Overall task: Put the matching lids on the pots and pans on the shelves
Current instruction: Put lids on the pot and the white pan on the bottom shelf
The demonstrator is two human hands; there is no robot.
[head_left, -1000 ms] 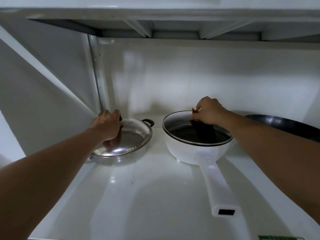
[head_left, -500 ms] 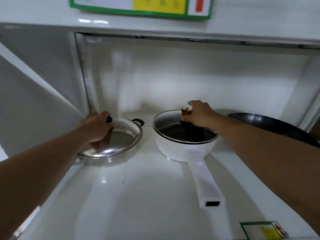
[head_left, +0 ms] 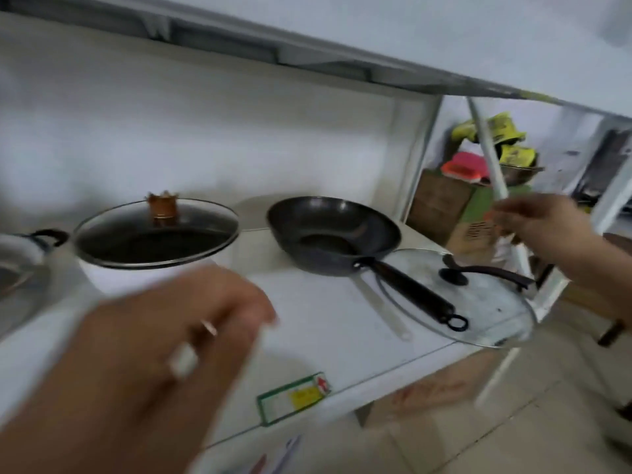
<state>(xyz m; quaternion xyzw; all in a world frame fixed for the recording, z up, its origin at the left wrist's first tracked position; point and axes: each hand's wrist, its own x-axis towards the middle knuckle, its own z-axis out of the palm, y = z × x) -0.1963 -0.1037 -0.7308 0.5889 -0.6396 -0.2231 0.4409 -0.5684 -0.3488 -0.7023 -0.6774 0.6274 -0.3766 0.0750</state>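
Both hands hang empty with fingers loosely spread: the left hand point(head_left: 171, 336) blurred over the shelf point(head_left: 325, 336) front edge, the right hand point(head_left: 543, 227) past its right end. The uncovered black wok point(head_left: 328, 234) sits mid-shelf; its glass lid point(head_left: 478, 302) lies at the front right corner, overhanging.

Motion blur smears my left hand point(head_left: 164, 340); dim, even light, faint glare on the round glass lid point(head_left: 478, 302).
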